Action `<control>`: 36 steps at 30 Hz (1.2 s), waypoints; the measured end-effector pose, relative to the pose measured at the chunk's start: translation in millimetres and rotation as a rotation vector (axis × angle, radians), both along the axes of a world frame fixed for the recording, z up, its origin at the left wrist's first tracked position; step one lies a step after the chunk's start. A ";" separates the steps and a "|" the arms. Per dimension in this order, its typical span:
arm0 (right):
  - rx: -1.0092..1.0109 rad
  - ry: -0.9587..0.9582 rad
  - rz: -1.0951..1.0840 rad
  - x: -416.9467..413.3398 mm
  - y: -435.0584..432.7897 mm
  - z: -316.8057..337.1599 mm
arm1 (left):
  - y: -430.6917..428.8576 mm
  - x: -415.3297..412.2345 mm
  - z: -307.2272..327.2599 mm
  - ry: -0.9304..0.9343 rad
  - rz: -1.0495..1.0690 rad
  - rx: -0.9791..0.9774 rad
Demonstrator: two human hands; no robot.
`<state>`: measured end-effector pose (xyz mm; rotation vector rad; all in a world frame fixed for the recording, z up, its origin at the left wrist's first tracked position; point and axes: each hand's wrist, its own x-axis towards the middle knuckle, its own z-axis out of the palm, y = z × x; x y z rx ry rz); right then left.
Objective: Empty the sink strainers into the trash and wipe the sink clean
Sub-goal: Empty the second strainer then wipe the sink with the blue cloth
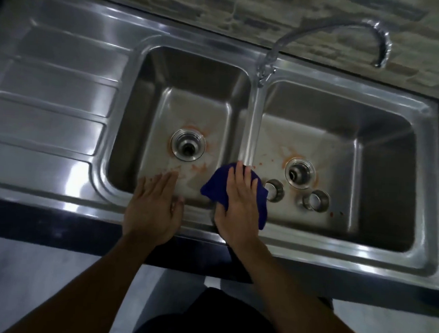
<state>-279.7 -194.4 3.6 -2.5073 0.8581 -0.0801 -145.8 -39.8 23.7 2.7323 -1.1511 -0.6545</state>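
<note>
Pressing blue cloth (213, 189) flat under right hand (239, 205), fingers straight; strainers (274, 190) sit just right of it; left hand (152, 206) spread.

The cloth (213, 189) is deep blue. The sink (361, 260) is shiny silver-grey steel, with ribbed bands on its drainboard (58, 107) at nine o'clock. Orange-red stains (200, 169) ring the left drain (188, 145) and streak outward from the right drain (300, 172), with red specks at five o'clock of it. The wall (272, 13) has a grey-beige stacked-stone pattern, and the counter edge (45, 223) is black.
</note>
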 end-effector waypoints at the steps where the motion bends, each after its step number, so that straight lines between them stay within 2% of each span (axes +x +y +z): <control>1: -0.030 0.019 0.004 6.4 -6.0 -1.6 | -0.1 0.3 -1.2 0.000 -0.008 0.010; 8: -0.121 -0.011 0.018 83.3 -101.4 -10.4 | -1.1 -0.9 -5.5 -0.036 -0.043 -0.017; 12: -0.170 0.014 -0.062 134.1 -148.9 -10.7 | -2.7 -1.4 -5.0 -0.041 -0.043 -0.008; 15: -0.159 -0.023 -0.079 130.7 -141.9 -8.8 | -4.0 -1.1 -4.4 -0.034 -0.046 0.018; 23: -0.029 -0.192 -0.059 28.8 -40.6 -13.0 | -2.6 0.9 -2.3 -0.007 -0.050 0.018; 29: -0.057 -0.187 -0.002 68.7 -91.3 -7.8 | -4.2 0.5 3.4 -0.001 -0.034 0.013; 36: -0.098 -0.049 0.020 131.1 -161.1 -3.8 | 1.1 0.6 -5.7 -0.014 -0.034 -0.029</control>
